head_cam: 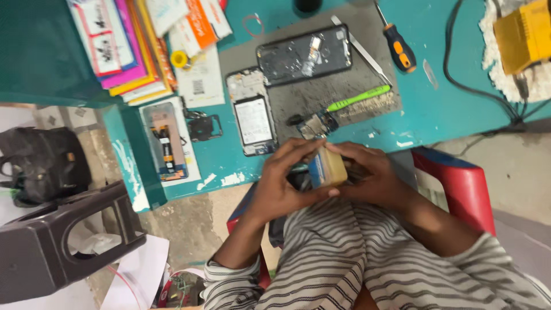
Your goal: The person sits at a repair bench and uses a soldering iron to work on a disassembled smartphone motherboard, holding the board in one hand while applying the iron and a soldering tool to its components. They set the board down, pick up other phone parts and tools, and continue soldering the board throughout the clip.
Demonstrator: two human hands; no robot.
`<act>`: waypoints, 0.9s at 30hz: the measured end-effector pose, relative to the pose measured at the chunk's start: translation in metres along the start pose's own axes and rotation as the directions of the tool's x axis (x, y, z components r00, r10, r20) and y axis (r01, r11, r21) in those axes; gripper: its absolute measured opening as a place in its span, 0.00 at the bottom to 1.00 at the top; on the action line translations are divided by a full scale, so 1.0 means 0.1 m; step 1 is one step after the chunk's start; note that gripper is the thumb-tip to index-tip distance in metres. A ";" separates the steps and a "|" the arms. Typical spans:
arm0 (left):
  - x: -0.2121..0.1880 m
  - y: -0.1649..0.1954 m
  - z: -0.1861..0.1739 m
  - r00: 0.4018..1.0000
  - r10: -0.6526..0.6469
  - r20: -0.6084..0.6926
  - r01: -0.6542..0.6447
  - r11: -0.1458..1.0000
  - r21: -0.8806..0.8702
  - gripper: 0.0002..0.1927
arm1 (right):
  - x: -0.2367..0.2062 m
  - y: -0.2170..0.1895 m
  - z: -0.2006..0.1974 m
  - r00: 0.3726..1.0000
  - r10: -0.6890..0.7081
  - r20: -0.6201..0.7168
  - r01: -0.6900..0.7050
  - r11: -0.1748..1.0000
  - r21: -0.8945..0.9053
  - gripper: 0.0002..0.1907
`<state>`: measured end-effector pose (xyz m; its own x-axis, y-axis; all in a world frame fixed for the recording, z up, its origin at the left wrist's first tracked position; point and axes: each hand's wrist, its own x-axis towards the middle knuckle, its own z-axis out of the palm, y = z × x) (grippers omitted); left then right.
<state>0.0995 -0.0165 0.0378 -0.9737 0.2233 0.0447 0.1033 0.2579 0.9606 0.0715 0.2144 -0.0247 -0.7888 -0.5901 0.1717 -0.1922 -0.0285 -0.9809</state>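
Note:
Both hands meet just below the teal table's front edge [402, 140]. Together they hold a small tan block with a blue side [327, 167]. My left hand [281, 181] cups it from the left, thumb and fingers wrapped around it. My right hand [373, 175] grips it from the right, fingertips on its top. Just beyond the hands, a small circuit-board part [317, 123] lies on the table. An opened phone with its battery showing [252, 117] lies to the left of that part.
On a grey mat [350, 80] lie a phone back frame [304, 54], a green-handled tool [359, 97], metal tweezers [361, 51] and an orange-and-black screwdriver [399, 46]. Colourful packets [138, 40] are stacked far left. A black stool [51, 241] and red chair [459, 183] stand nearby.

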 end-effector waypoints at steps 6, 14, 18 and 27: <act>0.00 -0.04 0.06 0.997 0.001 -0.079 -0.004 0.999 -0.041 0.39 | -0.02 0.12 -0.01 1.000 0.017 -0.020 -0.015 0.995 0.094 0.39; -0.12 -0.24 -0.10 0.966 0.119 -0.230 -0.142 0.986 -0.084 0.38 | 0.03 0.35 0.06 0.966 -0.089 -0.244 0.156 0.950 0.269 0.40; 0.14 -0.65 -0.55 0.802 0.163 -0.574 -0.169 0.985 0.043 0.41 | 0.01 0.34 -0.04 0.942 -0.052 -0.332 0.134 0.964 0.229 0.44; 0.46 -0.95 -1.05 0.743 0.269 -0.613 0.082 0.872 0.482 0.48 | -0.10 0.28 -0.09 0.927 -0.047 -0.373 0.077 0.995 0.065 0.44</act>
<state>0.0241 -0.1292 -0.0232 -0.8198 -0.3414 0.4597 0.1078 0.6964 0.7095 0.0688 0.2268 -0.0530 -0.9395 -0.2450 0.2393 -0.2138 -0.1264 -0.9687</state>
